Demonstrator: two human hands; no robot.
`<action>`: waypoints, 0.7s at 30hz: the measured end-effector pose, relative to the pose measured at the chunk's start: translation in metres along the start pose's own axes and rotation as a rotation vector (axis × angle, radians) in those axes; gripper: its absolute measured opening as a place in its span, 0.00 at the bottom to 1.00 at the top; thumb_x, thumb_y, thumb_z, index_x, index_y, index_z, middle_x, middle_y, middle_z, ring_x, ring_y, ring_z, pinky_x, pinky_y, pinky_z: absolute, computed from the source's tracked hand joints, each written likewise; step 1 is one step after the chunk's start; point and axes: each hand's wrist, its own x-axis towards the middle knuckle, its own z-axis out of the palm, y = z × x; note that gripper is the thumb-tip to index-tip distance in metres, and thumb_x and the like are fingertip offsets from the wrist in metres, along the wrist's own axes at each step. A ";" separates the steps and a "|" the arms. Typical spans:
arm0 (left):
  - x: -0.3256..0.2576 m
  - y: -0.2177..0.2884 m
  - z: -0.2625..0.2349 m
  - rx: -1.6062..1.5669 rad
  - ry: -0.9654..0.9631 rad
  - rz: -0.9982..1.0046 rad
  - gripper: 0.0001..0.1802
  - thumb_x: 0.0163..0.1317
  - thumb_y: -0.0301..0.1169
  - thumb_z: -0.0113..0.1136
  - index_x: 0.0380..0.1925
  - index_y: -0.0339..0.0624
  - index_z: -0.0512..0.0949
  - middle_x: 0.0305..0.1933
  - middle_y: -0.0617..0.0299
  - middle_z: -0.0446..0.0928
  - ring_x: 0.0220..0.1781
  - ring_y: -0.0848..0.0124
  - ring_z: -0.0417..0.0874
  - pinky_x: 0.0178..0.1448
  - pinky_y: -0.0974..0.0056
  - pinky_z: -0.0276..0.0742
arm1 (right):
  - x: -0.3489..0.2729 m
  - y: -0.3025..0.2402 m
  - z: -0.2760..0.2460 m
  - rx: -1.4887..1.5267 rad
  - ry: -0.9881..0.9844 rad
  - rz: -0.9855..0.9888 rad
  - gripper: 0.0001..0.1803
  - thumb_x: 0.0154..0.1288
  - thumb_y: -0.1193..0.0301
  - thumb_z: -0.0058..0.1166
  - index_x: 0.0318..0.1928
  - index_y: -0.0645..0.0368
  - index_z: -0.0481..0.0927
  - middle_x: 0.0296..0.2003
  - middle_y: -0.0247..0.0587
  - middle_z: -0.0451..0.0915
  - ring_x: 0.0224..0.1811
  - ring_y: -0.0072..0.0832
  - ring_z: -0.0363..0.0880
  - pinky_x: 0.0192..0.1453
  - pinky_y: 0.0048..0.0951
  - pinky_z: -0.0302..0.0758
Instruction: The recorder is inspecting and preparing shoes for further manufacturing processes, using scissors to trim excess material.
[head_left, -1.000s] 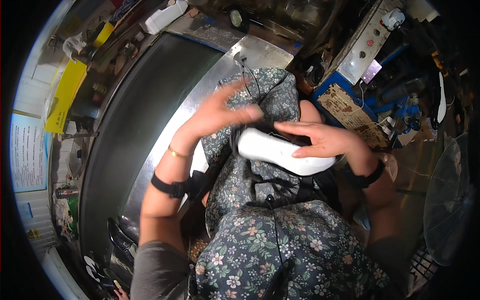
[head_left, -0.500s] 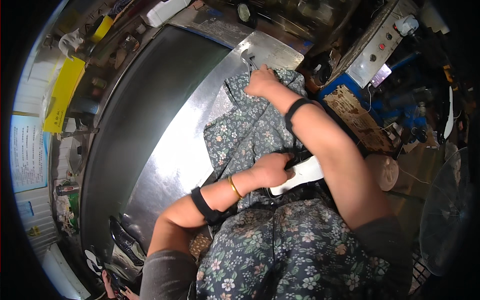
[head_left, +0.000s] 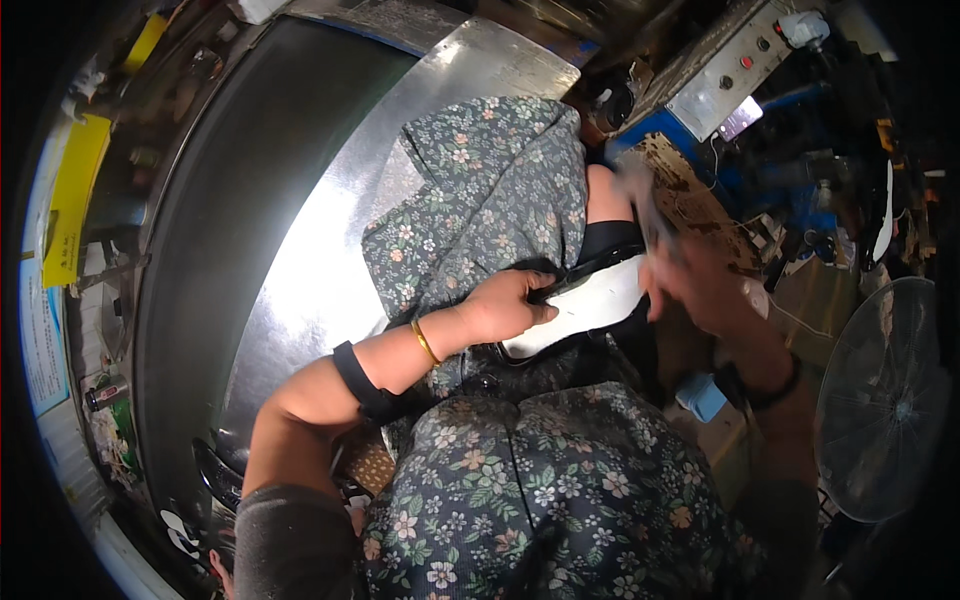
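Observation:
A black shoe with a white insole board [head_left: 585,308] facing up lies across my lap. My left hand [head_left: 505,305] grips its left end, the thumb pressed on the white board and the fingers round the black edge. At its right end, my right hand [head_left: 695,285] is closed round a silver metal hand tool [head_left: 645,190]. Motion smears both, but the tool's jaw-like head points up and away from me. A flower-printed apron [head_left: 490,190] covers my lap and spreads onto the metal tabletop.
A shiny metal tabletop [head_left: 280,340] borders a dark conveyor belt [head_left: 230,170] on the left. To the right stand a control box [head_left: 725,85] with buttons, a round fan guard [head_left: 880,400] and a light blue block [head_left: 702,397]. Part of another person's hand [head_left: 220,572] shows at lower left.
My right hand has come back from the metal tabletop to the shoe's right end, bringing the silver tool with it. The left hand stays on the shoe, and more of the white board shows.

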 end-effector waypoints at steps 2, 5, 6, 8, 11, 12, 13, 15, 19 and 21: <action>0.000 0.002 0.002 0.013 -0.014 0.005 0.30 0.60 0.34 0.66 0.61 0.32 0.71 0.56 0.48 0.79 0.53 0.68 0.80 0.58 0.67 0.72 | -0.046 0.012 0.015 -0.061 -0.010 0.096 0.17 0.71 0.58 0.49 0.41 0.62 0.78 0.29 0.35 0.77 0.30 0.21 0.75 0.39 0.25 0.74; -0.002 0.008 0.010 0.115 -0.034 -0.020 0.30 0.61 0.34 0.65 0.62 0.32 0.70 0.57 0.46 0.78 0.54 0.67 0.81 0.58 0.67 0.72 | -0.068 0.016 0.022 -0.067 -0.164 0.259 0.19 0.72 0.57 0.48 0.44 0.62 0.78 0.33 0.36 0.77 0.33 0.23 0.74 0.42 0.27 0.72; -0.004 0.009 0.015 0.158 -0.018 -0.006 0.30 0.62 0.34 0.64 0.62 0.32 0.69 0.58 0.44 0.77 0.56 0.65 0.80 0.60 0.67 0.72 | -0.067 0.017 0.022 -0.079 -0.283 0.493 0.18 0.72 0.58 0.47 0.44 0.62 0.78 0.33 0.36 0.76 0.35 0.24 0.73 0.42 0.29 0.72; -0.007 0.011 0.023 0.197 0.006 0.000 0.30 0.62 0.34 0.63 0.63 0.32 0.69 0.59 0.43 0.75 0.58 0.63 0.80 0.61 0.66 0.71 | -0.061 0.026 0.016 -0.143 -0.351 0.296 0.18 0.72 0.59 0.46 0.43 0.62 0.77 0.32 0.37 0.75 0.34 0.25 0.72 0.42 0.29 0.72; -0.008 0.008 0.026 0.426 0.148 0.295 0.31 0.65 0.37 0.58 0.66 0.35 0.65 0.59 0.40 0.74 0.59 0.50 0.77 0.63 0.62 0.71 | -0.052 0.056 0.002 -0.312 -0.493 0.153 0.19 0.73 0.57 0.46 0.39 0.63 0.76 0.31 0.42 0.75 0.34 0.33 0.75 0.40 0.35 0.72; -0.007 0.005 0.023 0.338 0.047 0.181 0.32 0.66 0.38 0.57 0.66 0.35 0.64 0.61 0.41 0.72 0.61 0.50 0.76 0.64 0.62 0.70 | -0.053 0.068 -0.001 -0.565 -0.470 -0.040 0.20 0.72 0.55 0.47 0.38 0.63 0.75 0.31 0.45 0.75 0.35 0.38 0.77 0.40 0.38 0.73; -0.006 0.003 0.020 0.242 -0.020 0.077 0.32 0.68 0.38 0.56 0.67 0.34 0.63 0.63 0.41 0.71 0.63 0.50 0.74 0.66 0.62 0.69 | -0.054 0.079 -0.004 -0.865 -0.446 -0.178 0.21 0.71 0.54 0.49 0.37 0.63 0.75 0.31 0.48 0.76 0.37 0.44 0.78 0.40 0.41 0.73; -0.004 -0.002 0.014 0.164 -0.064 0.064 0.31 0.69 0.39 0.54 0.66 0.33 0.63 0.64 0.43 0.70 0.64 0.50 0.73 0.67 0.61 0.68 | -0.064 0.096 -0.005 -0.888 -0.492 -0.100 0.16 0.66 0.59 0.58 0.34 0.63 0.78 0.28 0.51 0.77 0.32 0.49 0.78 0.36 0.43 0.75; 0.001 0.001 0.018 0.238 -0.028 0.180 0.31 0.69 0.41 0.55 0.66 0.34 0.64 0.65 0.45 0.71 0.66 0.53 0.73 0.69 0.61 0.65 | -0.081 0.091 -0.006 -0.353 -0.391 0.061 0.16 0.70 0.61 0.54 0.37 0.63 0.80 0.24 0.46 0.77 0.26 0.33 0.76 0.32 0.36 0.72; 0.004 0.008 0.023 0.307 -0.001 0.168 0.31 0.68 0.40 0.56 0.66 0.34 0.65 0.64 0.44 0.71 0.66 0.53 0.72 0.69 0.61 0.66 | -0.078 0.074 -0.011 -0.267 -0.373 0.116 0.17 0.72 0.59 0.51 0.40 0.63 0.79 0.23 0.39 0.74 0.26 0.24 0.72 0.33 0.31 0.70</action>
